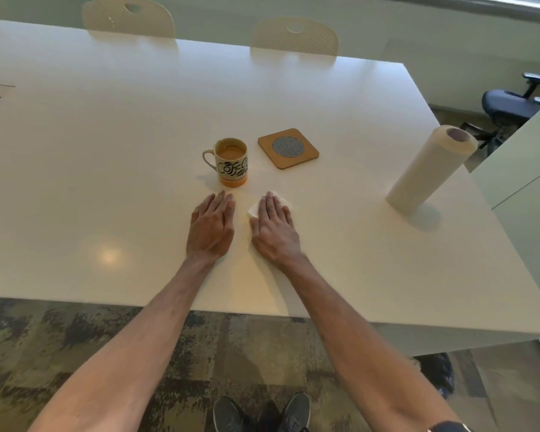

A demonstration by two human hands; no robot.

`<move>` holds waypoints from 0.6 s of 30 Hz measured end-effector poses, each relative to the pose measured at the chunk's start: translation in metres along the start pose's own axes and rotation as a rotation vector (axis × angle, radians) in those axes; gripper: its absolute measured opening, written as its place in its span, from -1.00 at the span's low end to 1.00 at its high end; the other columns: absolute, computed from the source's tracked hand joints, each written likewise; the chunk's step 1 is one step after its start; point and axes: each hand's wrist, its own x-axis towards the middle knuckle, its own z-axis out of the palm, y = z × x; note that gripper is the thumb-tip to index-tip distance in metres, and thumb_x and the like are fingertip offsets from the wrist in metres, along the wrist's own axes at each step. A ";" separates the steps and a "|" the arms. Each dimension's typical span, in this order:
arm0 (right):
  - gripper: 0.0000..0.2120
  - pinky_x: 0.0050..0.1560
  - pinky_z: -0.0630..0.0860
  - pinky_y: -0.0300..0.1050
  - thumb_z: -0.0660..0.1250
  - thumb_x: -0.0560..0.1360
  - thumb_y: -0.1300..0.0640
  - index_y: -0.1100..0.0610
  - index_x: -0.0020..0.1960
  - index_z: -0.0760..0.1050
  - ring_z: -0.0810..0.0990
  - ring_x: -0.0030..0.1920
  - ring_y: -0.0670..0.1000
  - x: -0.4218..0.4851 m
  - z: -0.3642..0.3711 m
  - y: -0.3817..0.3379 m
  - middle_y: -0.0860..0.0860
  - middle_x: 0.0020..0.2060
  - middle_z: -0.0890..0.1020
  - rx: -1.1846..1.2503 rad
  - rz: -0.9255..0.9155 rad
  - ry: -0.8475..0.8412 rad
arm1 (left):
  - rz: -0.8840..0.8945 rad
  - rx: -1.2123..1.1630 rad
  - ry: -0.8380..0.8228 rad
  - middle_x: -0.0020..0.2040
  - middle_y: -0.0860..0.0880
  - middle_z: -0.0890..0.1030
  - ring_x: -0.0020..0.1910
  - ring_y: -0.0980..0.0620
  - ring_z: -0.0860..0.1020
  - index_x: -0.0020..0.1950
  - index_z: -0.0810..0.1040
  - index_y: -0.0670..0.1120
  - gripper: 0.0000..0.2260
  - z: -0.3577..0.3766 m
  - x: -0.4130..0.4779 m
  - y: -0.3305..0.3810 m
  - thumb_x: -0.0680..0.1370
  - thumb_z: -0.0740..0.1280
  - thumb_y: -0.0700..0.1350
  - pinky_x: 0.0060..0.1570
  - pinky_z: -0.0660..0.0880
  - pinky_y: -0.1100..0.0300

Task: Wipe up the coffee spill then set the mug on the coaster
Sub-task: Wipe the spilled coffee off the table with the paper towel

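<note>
Cream mug (pixel 230 162) (black lettering, orange base) holds milky coffee.

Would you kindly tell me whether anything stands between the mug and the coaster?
Nothing visible does. The mug stands just left of the coaster with only bare table between them, and nothing lies on the coaster. The left hand and right hand lie flat nearer the person.

White table (pixel 106 126), two pale chairs (pixel 128 18) behind, mottled carpet (pixel 75 332).

napkin (pixel 253 210) mostly covered, shoes (pixel 231 414) — cropped
</note>
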 end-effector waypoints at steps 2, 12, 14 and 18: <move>-0.34 0.75 -0.27 0.03 -0.17 0.80 -0.15 0.15 0.78 -0.22 -0.30 0.75 -0.02 -0.007 0.005 -0.007 0.05 0.77 -0.22 -0.012 -0.060 -0.014 | 0.001 0.006 -0.003 0.72 0.01 0.33 0.74 -0.01 0.18 0.70 0.37 0.04 -0.45 0.000 -0.001 0.000 0.81 -0.10 0.19 0.71 0.08 -0.05; -0.36 0.75 -0.27 -0.01 -0.15 0.81 -0.14 0.09 0.78 -0.24 -0.32 0.73 -0.07 -0.070 0.020 -0.007 -0.02 0.76 -0.24 -0.061 -0.193 -0.020 | 0.033 0.026 -0.063 0.77 -0.01 0.22 0.77 -0.01 0.08 0.75 0.26 0.01 -0.47 -0.005 -0.009 0.002 0.82 -0.09 0.15 0.74 -0.01 -0.06; -0.37 0.75 -0.26 -0.02 -0.16 0.80 -0.15 0.07 0.78 -0.24 -0.31 0.74 -0.09 -0.086 0.022 0.000 -0.04 0.76 -0.24 -0.069 -0.191 -0.001 | 0.036 0.029 -0.072 0.77 -0.01 0.19 0.78 -0.02 0.06 0.76 0.23 0.00 -0.47 -0.007 -0.011 0.003 0.82 -0.08 0.13 0.75 -0.04 -0.07; -0.38 0.73 -0.28 -0.06 -0.20 0.79 -0.17 0.00 0.78 -0.25 -0.32 0.72 -0.15 -0.114 0.025 0.024 -0.13 0.75 -0.26 -0.070 -0.128 0.041 | 0.035 0.041 -0.087 0.78 -0.01 0.16 0.78 -0.01 0.03 0.77 0.21 0.00 -0.48 -0.007 -0.012 0.004 0.82 -0.07 0.12 0.75 -0.07 -0.06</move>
